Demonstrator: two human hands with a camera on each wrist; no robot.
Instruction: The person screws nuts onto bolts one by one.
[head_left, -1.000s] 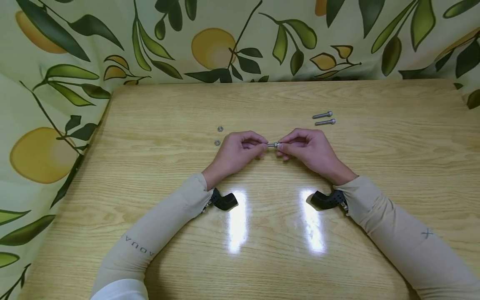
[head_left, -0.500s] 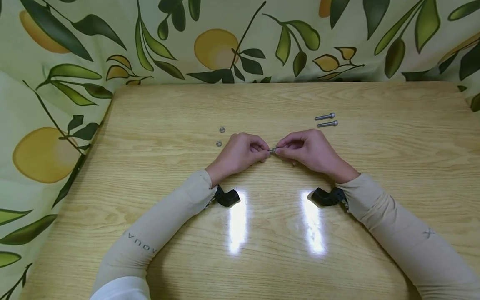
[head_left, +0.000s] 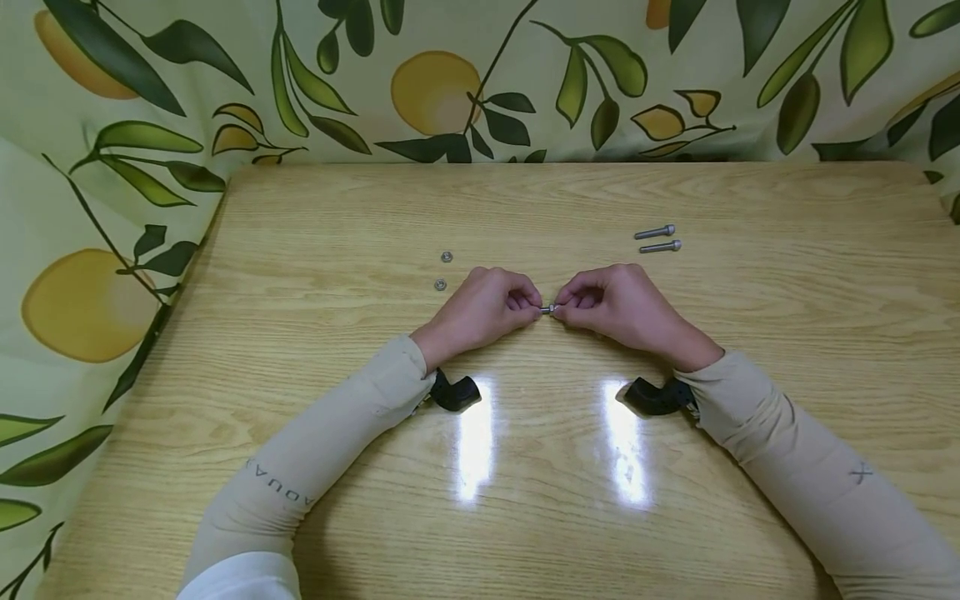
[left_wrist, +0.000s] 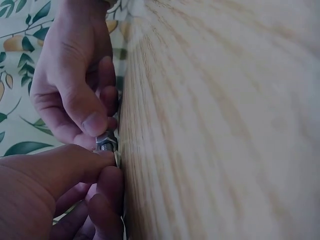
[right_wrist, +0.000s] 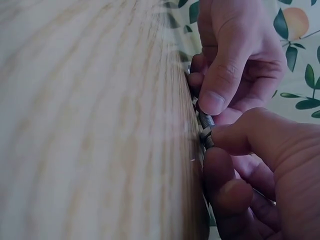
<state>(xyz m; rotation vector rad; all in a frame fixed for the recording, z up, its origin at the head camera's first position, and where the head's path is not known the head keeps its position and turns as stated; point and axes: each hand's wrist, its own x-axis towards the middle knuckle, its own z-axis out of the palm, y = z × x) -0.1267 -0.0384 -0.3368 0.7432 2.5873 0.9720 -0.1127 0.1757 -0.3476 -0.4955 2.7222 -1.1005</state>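
Near the middle of the table in the head view, my left hand (head_left: 486,310) and right hand (head_left: 628,310) meet fingertip to fingertip. Between them lies a small metal bolt (head_left: 546,310), roughly level, its threaded shaft showing in the right wrist view. My left thumb and fingers pinch one end of the bolt, and that end is hidden. A hex nut (right_wrist: 206,133) sits around the shaft at my right fingertips, which pinch it; the left wrist view also shows the nut (left_wrist: 106,139) under the right thumb.
Two loose nuts, a far one (head_left: 447,257) and a nearer one (head_left: 440,285), lie left of the hands. Beyond the right hand lie two bolts, one (head_left: 655,232) behind the other (head_left: 660,247). A leaf-and-fruit patterned cloth (head_left: 442,92) hangs along the table's back and left edges.
Both hands have come slightly toward the near edge with the bolt and nut. My right fingers have shifted their grip at the nut. The loose nuts and bolts stay put.
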